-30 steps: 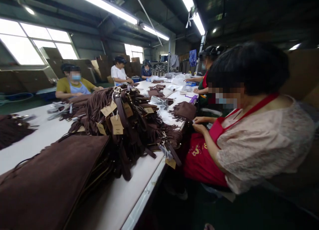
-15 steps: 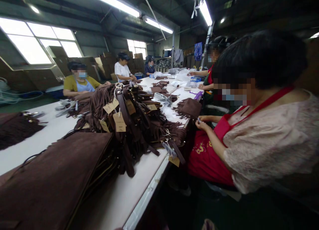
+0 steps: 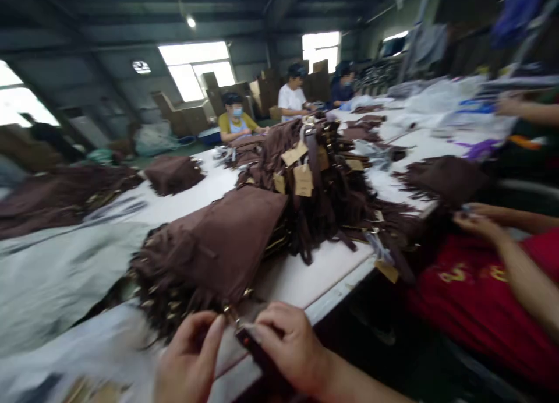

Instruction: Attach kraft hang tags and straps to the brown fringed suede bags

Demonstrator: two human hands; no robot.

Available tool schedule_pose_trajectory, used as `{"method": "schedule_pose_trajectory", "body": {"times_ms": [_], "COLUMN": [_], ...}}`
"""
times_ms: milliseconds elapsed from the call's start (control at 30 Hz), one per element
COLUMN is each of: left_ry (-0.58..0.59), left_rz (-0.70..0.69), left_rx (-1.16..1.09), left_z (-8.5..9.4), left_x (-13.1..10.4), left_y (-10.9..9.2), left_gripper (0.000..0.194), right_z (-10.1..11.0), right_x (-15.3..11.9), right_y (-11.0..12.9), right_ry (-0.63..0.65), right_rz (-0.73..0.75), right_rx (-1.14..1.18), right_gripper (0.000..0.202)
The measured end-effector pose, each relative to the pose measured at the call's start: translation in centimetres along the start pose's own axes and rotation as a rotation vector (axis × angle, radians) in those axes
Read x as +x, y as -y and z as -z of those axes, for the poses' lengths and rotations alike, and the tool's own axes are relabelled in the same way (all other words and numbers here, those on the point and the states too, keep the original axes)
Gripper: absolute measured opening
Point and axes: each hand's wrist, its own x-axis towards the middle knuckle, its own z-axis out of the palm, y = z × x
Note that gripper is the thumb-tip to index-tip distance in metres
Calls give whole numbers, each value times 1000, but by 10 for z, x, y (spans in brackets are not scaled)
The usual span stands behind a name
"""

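Observation:
At the bottom of the head view, my left hand (image 3: 192, 350) is closed in a pinch beside a small gold-coloured metal fitting (image 3: 227, 311) at the corner of a brown bag; blur hides what the fingertips hold. My right hand (image 3: 292, 345) is closed around a dark brown strap (image 3: 257, 350), whose metal end points towards that corner. The brown suede-like bag (image 3: 240, 228) lies just beyond both hands on a stack of similar bags, their fringes and metal fittings hanging over the near side.
A tall heap of fringed brown bags (image 3: 283, 147) with tan paper tags (image 3: 303, 180) stands behind. White plastic sheeting (image 3: 87, 356) lies at left. The table edge (image 3: 349, 280) runs along the right, where a co-worker's hands (image 3: 480, 222) and red apron (image 3: 471, 286) are close by.
The view has swung left and down. Both my hands now show at the bottom, with the strap in the right one; neither was clearly visible before.

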Motion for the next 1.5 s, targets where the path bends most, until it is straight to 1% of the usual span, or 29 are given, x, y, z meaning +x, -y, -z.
{"method": "schedule_pose_trajectory", "body": {"times_ms": [33, 100, 200, 267, 367, 433, 500, 567, 667, 867, 933, 1033, 1233, 1367, 1500], "left_ry": [18, 67, 84, 98, 142, 157, 154, 139, 106, 51, 39, 50, 83, 107, 117], "left_rz": [-10, -18, 22, 54, 52, 7, -73, -171, -287, -365, -353, -279, -160, -115, -63], "left_rx": [-84, -217, -338, -411, -488, -476, -394, -299, -253, -258, -275, -313, -431, -484, -532], "left_z": [-3, -11, -21, -22, -16, -9, -1, 5, 10, 10, 9, 8, 7, 6, 5], "left_x": [2, 4, 4, 1, -4, -6, -6, -4, -1, 2, 3, 5, 7, 7, 10], "left_y": [4, 9, 6, 1, 1, 7, 14, 19, 22, 27, 28, 29, 27, 25, 21], "left_gripper": [40, 35, 26, 21, 17, 20, 23, 23, 22, 24, 24, 24, 22, 24, 21], "right_z": [1, 2, -2, -7, -14, -20, -26, -32, -42, -58, -61, -66, -75, -75, -71], "right_x": [-1, 0, 1, 0, -1, -1, -1, -1, -2, -1, 1, 4, 8, 10, 10], "right_y": [3, 6, 6, 7, 9, 10, 10, 10, 9, 8, 7, 7, 15, 21, 23], "right_ry": [-1, 8, 48, 61, 36, 7, -31, -71, -117, -195, -208, -217, -219, -204, -201], "right_rz": [-55, -114, -202, -249, -296, -325, -355, -376, -389, -401, -409, -432, -497, -535, -558], "right_rx": [43, 117, 175, 183, 164, 148, 159, 187, 212, 274, 312, 389, 635, 765, 815], "right_gripper": [21, 22, 23, 25, 28, 32, 36, 39, 42, 43, 42, 41, 36, 36, 35]}}
